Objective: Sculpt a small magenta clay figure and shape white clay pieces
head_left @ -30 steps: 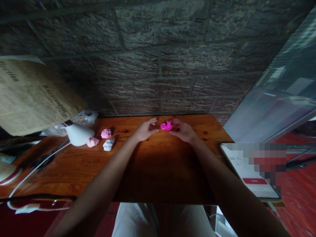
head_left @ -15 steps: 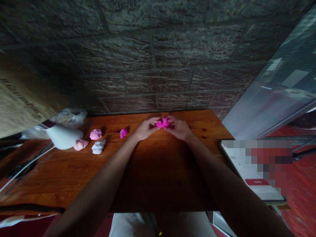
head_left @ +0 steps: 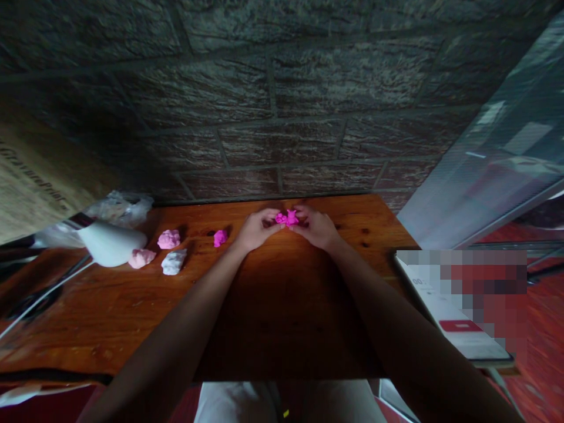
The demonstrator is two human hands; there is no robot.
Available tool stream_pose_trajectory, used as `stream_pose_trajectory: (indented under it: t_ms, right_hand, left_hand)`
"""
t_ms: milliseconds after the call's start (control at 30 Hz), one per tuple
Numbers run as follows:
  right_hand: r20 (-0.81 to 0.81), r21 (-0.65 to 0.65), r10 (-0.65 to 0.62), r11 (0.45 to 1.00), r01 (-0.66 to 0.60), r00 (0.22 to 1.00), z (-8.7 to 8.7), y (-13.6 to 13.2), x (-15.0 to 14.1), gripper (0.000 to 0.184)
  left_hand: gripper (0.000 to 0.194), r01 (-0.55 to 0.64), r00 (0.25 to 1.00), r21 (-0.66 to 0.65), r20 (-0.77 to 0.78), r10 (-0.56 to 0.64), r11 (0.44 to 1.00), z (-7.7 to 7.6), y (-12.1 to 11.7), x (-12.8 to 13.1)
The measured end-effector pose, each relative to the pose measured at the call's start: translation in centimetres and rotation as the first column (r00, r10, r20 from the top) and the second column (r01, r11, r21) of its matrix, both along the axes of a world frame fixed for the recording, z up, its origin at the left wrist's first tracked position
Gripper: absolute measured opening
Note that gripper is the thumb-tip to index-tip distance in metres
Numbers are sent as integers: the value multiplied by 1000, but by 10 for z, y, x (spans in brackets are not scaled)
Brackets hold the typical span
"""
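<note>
My left hand (head_left: 257, 229) and my right hand (head_left: 318, 228) meet near the back of the wooden table (head_left: 282, 305). Between their fingertips is bright magenta modelling clay, shaped as two parts side by side. The left part is a small knobbly lump (head_left: 280, 218), pinched by my left fingers. The right part is a small figure (head_left: 291, 218) with two points on top, gripped by my right thumb and fingers. Whether the two parts are joined I cannot tell. Left of my left hand lies a separate magenta clay lump (head_left: 220, 238).
Further left sit a pink clay lump (head_left: 169, 239), a paler pink lump (head_left: 141, 258) and a white lump (head_left: 174, 262). Beside them are a white cone-shaped object (head_left: 112, 244) and a clear plastic bag (head_left: 126, 208). A tablet-like device (head_left: 458, 335) rests at the right edge; a brick wall (head_left: 282, 138) stands behind.
The view has shifted slightly. Both hands still hold the magenta clay, which appears a little turned between the fingers. The loose lumps stay where they were on the table.
</note>
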State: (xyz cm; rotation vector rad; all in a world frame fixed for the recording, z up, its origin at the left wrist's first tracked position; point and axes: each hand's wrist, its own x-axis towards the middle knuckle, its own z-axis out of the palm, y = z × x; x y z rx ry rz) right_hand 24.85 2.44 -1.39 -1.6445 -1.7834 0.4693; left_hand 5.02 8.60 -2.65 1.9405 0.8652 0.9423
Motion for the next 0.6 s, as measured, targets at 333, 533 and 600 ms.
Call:
stream_pose_trajectory:
  t_ms: [333,533,600]
  right_hand:
    - [-104,15,82,997,-81,991,-6,4,7,47]
    - [-118,18,97,995,-96,988,-7,4,7,43]
    - [-115,11,94,996,-93,989,-7,3,7,43]
  left_hand:
    - [33,-23,999,59,-44,26,998,-1,-2,3]
    - [33,-39,998,54,-41,41,998,-1,-2,2]
    - [37,-36,999,33,-28,37,999,-2,-2,2]
